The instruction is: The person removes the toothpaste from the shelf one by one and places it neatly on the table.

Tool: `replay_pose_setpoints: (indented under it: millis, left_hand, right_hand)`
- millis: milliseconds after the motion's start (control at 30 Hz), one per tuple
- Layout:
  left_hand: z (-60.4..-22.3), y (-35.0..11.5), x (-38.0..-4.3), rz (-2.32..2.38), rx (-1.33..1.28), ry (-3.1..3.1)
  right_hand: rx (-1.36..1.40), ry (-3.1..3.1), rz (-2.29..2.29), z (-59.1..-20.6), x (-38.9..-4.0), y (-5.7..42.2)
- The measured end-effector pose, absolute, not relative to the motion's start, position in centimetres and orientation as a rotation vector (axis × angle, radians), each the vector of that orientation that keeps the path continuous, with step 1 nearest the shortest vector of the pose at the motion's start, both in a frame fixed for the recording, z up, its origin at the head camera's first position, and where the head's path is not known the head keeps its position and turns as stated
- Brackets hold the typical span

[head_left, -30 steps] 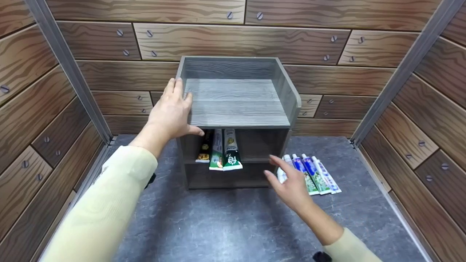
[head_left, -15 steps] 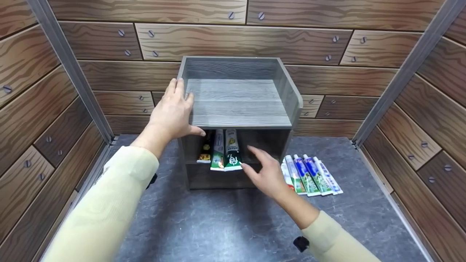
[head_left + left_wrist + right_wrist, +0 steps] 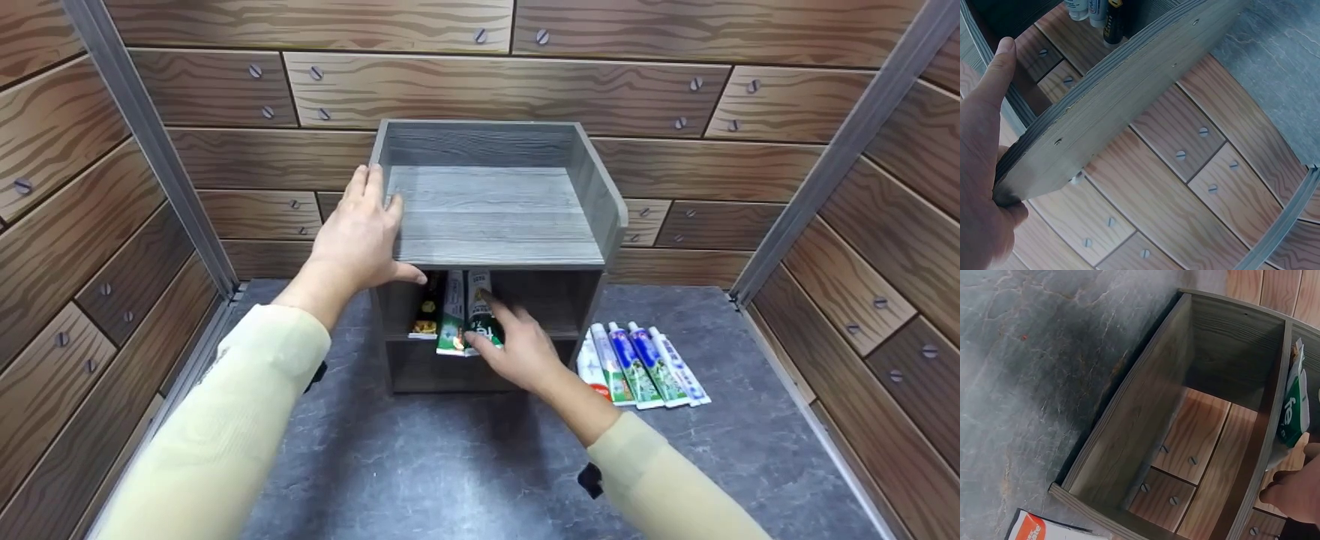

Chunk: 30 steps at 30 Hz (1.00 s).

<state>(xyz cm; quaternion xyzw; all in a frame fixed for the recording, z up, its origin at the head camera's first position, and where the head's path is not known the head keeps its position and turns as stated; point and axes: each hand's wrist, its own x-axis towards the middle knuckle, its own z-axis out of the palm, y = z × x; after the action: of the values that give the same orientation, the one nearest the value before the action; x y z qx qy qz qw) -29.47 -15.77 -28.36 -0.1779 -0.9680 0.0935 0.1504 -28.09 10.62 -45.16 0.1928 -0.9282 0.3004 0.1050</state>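
A grey wooden shelf unit (image 3: 487, 210) stands on the floor. My left hand (image 3: 358, 232) grips its left side panel, thumb in front at the shelf opening; in the left wrist view, fingers wrap the panel's edge. On the middle shelf lie a black tube (image 3: 425, 315), a green-and-white toothpaste tube (image 3: 451, 319) and a dark green toothpaste tube (image 3: 481, 324), bottoms facing out. My right hand (image 3: 529, 352) reaches over the dark green tube, thumb and fingers spread across it. In the right wrist view its fingers sit right beside this tube (image 3: 1296, 410).
Several toothpaste tubes (image 3: 645, 364) lie in a row on the grey marbled floor (image 3: 420, 465), right of the unit. The unit's lower compartment (image 3: 450, 371) is below the tubes. Wood-patterned walls (image 3: 480, 86) with metal corner posts enclose the space.
My right hand has moved left and forward, from near the floor tubes to the dark green tube on the shelf. My left hand has kept its hold on the side panel.
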Motion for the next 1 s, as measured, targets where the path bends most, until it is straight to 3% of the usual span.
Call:
replay_pose_setpoints:
  millis: [1000]
  left_hand:
    - [-28.5, -15.8, -29.5, 0.205, -0.507, -2.779]
  right_hand:
    - [0.538, -2.734, 0.956, -46.1, -30.0, 9.7]
